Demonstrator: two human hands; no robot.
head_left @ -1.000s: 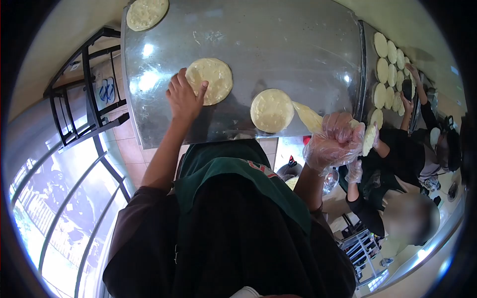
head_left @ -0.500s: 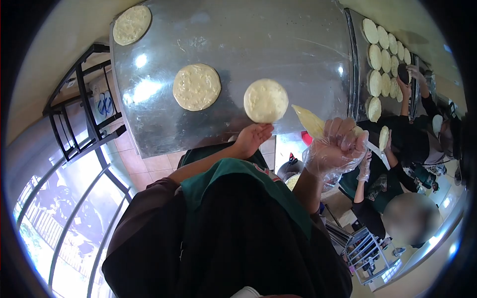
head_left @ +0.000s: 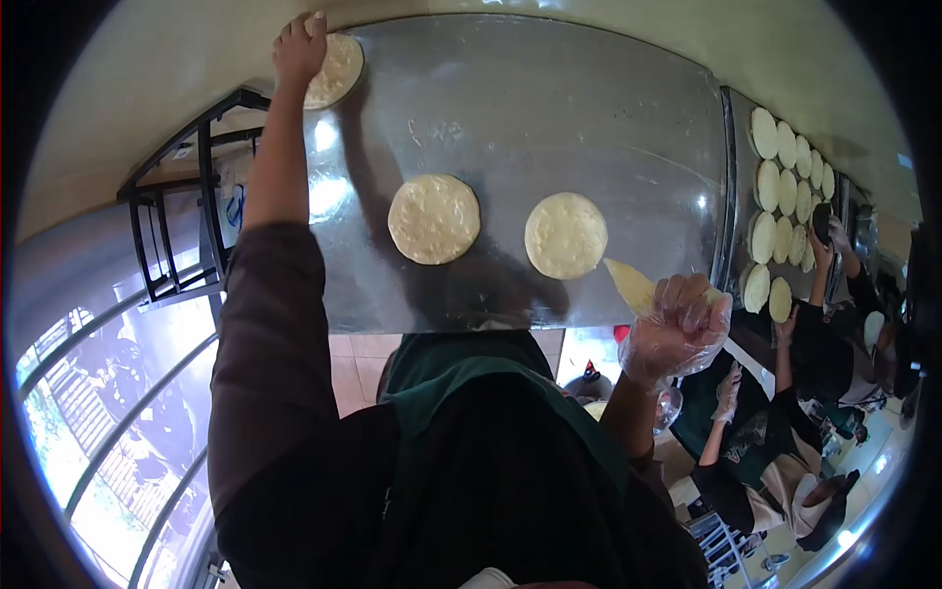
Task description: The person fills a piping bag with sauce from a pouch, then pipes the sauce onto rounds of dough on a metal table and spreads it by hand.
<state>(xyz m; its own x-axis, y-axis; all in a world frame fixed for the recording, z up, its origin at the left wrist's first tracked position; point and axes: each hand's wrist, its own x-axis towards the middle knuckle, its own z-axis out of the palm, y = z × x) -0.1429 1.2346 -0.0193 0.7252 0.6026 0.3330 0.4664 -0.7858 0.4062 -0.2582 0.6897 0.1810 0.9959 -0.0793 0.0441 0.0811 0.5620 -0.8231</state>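
My left hand [head_left: 300,47] reaches to the far left corner of the metal table [head_left: 549,108], over the edge of a cream-topped round [head_left: 338,74]; what its fingers grip, if anything, is unclear. In a clear plastic glove, my right hand [head_left: 679,329] is closed around a piping bag [head_left: 631,285] of pale yellow filling. The bag's tip points up and left, close to a round [head_left: 566,236] near the table's front edge. Another cream-topped round [head_left: 434,219] lies to the left of that one.
Rows of pale rounds [head_left: 768,185] cover a surface to the right. Co-workers stand there, one with a gloved hand [head_left: 727,395], another person's hand [head_left: 785,328] at a round. A black metal rack [head_left: 208,187] is at the left.
My left hand has gone from the table's front edge to the round at the far left corner. My right hand still holds the bag. A co-worker's round is now at the right-hand surface.
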